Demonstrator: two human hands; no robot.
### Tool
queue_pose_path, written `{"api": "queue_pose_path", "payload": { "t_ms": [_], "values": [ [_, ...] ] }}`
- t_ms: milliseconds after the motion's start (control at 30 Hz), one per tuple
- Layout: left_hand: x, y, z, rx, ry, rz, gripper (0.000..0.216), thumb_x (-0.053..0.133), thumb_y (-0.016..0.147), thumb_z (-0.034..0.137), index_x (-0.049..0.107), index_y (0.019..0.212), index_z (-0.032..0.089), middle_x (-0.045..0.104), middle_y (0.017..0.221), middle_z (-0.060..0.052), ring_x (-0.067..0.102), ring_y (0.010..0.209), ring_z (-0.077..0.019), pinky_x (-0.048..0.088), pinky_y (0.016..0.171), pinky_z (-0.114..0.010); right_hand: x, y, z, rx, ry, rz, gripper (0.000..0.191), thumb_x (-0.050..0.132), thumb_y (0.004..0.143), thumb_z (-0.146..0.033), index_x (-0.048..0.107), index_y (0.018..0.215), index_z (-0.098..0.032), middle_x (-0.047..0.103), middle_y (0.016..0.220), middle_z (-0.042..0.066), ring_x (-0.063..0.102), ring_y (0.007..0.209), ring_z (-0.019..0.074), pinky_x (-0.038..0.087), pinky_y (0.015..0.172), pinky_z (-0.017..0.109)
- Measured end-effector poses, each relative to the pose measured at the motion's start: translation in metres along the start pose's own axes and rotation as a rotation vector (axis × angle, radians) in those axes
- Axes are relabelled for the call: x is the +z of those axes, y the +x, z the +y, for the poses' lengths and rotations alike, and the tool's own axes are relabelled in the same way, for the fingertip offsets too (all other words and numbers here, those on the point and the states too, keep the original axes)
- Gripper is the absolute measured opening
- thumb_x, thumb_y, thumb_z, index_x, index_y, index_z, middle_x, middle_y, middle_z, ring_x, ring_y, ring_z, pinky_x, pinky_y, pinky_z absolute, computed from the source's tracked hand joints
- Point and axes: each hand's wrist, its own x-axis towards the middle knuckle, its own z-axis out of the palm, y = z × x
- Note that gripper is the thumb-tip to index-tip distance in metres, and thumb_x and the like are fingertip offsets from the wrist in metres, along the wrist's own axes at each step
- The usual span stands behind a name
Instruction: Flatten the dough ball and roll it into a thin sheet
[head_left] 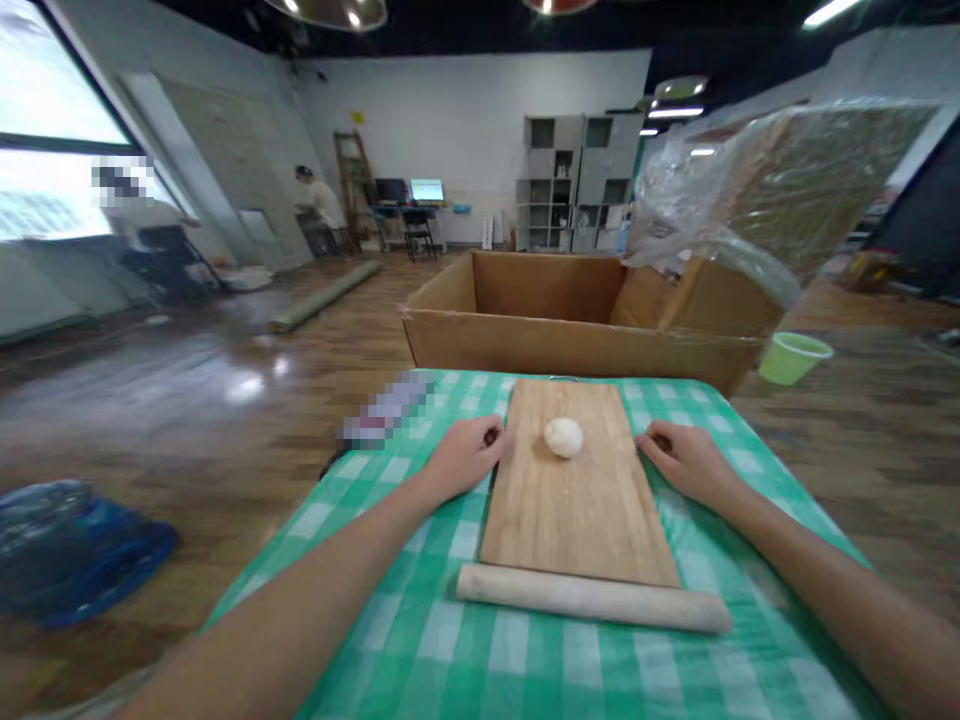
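A pale round ball of dough point(563, 438) rests on the upper part of a wooden cutting board point(577, 520). My left hand point(466, 456) is loosely curled into a fist at the board's left edge, with nothing seen in it. On the other side, my right hand point(686, 460) is curled the same way beside the right edge, also with no object showing. A light wooden rolling pin point(592, 597) lies crosswise along the board's near end. All of this is on a green and white checked tablecloth point(442, 640).
Beyond the table stands a large open cardboard box point(585, 340), with plastic-wrapped material point(795, 190) at its right. A green bucket point(793, 358) is to the right. A blurred-out item point(386, 410) lies at the cloth's left edge; a blue bag point(82, 550) is on the floor. Two people sit farther back.
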Motion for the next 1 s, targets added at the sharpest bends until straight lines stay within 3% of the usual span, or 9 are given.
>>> {"api": "queue_pose_path", "payload": {
  "t_ms": [500, 1000],
  "values": [
    [-0.001, 0.003, 0.006, -0.003, 0.005, 0.006, 0.027, 0.054, 0.097, 0.036, 0.059, 0.075, 0.020, 0.063, 0.070, 0.001, 0.056, 0.066, -0.0160, 0.032, 0.062, -0.030, -0.014, -0.004, 0.001, -0.025, -0.014, -0.074, 0.037, 0.051, 0.099, -0.045, 0.057, 0.069, -0.024, 0.060, 0.061, 0.001, 0.053, 0.059, 0.0187, 0.031, 0.058, 0.032],
    [0.003, 0.009, 0.001, 0.014, 0.013, 0.011, 0.025, 0.054, 0.097, 0.034, 0.060, 0.077, 0.020, 0.064, 0.072, 0.001, 0.057, 0.067, -0.0165, 0.032, 0.064, -0.030, -0.012, 0.000, 0.005, -0.031, 0.002, -0.098, 0.035, 0.051, 0.099, -0.044, 0.060, 0.073, -0.023, 0.062, 0.062, 0.001, 0.054, 0.059, 0.0189, 0.032, 0.058, 0.032]
  ]
}}
